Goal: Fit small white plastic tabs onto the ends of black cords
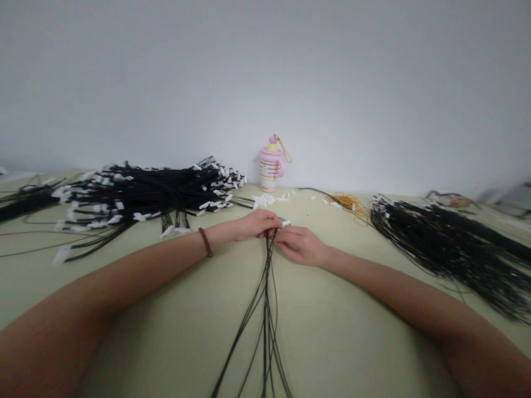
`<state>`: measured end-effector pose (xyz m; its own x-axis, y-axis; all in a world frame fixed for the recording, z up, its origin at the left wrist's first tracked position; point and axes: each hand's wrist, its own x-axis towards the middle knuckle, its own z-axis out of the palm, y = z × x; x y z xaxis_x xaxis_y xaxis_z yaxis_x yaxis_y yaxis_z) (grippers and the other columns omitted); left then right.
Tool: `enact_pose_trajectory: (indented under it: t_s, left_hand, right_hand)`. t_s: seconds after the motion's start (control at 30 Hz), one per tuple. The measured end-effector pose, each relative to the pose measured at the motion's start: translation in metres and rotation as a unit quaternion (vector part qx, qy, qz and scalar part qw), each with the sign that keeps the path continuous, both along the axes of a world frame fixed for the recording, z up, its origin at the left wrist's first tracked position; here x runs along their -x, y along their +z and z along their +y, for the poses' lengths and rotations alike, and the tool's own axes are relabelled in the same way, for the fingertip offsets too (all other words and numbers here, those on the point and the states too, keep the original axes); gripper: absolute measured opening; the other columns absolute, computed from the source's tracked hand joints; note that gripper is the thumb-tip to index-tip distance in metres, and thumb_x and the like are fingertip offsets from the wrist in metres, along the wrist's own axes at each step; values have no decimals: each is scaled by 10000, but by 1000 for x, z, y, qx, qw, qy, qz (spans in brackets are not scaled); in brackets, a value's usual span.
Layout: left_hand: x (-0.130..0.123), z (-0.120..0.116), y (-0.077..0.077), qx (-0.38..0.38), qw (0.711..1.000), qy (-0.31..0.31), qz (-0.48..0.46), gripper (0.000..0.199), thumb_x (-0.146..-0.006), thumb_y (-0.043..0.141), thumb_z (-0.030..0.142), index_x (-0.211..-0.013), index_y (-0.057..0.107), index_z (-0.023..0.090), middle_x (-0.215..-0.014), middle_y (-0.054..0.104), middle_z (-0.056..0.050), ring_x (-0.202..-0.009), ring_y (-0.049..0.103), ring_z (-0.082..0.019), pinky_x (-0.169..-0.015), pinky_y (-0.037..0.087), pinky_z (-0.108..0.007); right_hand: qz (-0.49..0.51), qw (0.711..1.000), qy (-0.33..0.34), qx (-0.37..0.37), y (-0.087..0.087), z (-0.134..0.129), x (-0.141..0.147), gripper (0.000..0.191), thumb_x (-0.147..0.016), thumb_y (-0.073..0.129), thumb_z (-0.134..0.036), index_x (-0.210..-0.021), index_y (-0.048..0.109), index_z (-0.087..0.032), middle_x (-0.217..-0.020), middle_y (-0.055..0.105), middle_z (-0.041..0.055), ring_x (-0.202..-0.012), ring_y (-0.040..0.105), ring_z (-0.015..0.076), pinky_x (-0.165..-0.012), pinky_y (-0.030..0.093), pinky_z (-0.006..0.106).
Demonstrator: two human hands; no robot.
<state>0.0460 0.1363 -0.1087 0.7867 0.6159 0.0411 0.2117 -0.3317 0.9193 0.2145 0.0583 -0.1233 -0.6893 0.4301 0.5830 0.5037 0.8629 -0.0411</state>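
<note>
Several thin black cables (266,293) run from the near edge of the view up to my two hands, which meet at the middle of the table. My left hand (259,223), with a brown beaded bracelet (205,242) on its wrist, is closed around the upper ends of these cables. Beside it, touching, my right hand (302,245) has its fingers pinched at the cable ends. A small white piece (285,223) shows between the fingertips of both hands. Exactly how it sits on the cables is hidden by the fingers.
A large pile of black cables with white ends (166,188) lies at the left. Another black cable bundle (448,243) lies at the right. Loose white pieces (264,200), yellow rubber bands (348,203) and a pink cup-shaped bottle (270,168) are at the back by the wall.
</note>
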Motion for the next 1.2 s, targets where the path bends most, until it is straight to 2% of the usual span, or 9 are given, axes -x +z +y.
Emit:
enact_pose_trajectory:
  t_s: [0.6,0.8,0.97,1.2]
  left_hand:
    - [1,-4,5,0,1000,-3,1,237,-730,506,339,-706,541,106,-560,476,18,-440,363,-42,-398,253,-162]
    - [1,0,0,-18,1000,-10,0,245,-718,518,359,-720,547,115,-577,493,18,-448,371,-44,-401,263,-162]
    - [2,2,-3,-32,999,-22,-1,256,-726,514,366,-716,557,114,-578,495,14,-458,382,-47,-409,274,-163]
    - [1,2,-4,-28,999,-15,-7,254,-718,528,371,-710,554,118,-573,495,14,-457,386,-50,-403,270,-164]
  right_hand:
    - [-15,1000,0,6,-2,3,-1,149,-789,425,-130,-883,534,-169,-841,572,57,-793,525,134,-734,435,248]
    - [-25,999,8,22,0,1,0,168,-783,425,-116,-895,539,-169,-889,576,58,-837,529,134,-762,433,245]
    - [-21,999,6,24,1,0,1,155,-775,432,-112,-866,544,-167,-865,579,55,-787,532,128,-720,438,238]
    - [-6,999,24,28,0,2,0,119,-816,457,-186,-877,559,-171,-860,588,51,-806,543,126,-725,441,237]
